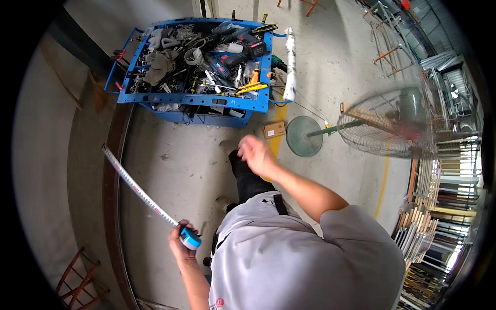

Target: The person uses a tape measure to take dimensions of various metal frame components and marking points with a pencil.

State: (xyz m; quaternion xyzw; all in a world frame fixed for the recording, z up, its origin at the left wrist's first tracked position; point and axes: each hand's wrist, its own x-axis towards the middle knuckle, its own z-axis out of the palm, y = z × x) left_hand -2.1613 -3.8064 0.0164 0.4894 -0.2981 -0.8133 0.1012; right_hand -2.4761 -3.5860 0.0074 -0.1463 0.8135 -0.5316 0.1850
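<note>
My left hand (pixel 179 243) is closed around a blue tape measure (pixel 190 239) at the lower left. Its white blade (pixel 135 187) reaches out toward the far left, with the tip free in the air above the floor. Ahead of my body, my right hand (pixel 254 154) hangs in the air over my dark trouser leg, touching no object that shows. Motion smears its fingers, so I cannot make out their shape.
A blue tool cart (pixel 191 98) heaped with tools stands ahead. Right of it are a small cardboard box (pixel 274 130) and a caged fan (pixel 382 126) on a round green base (pixel 304 136). Long bars (pixel 421 227) fill racks at right. An orange metal frame (pixel 80 279) sits lower left.
</note>
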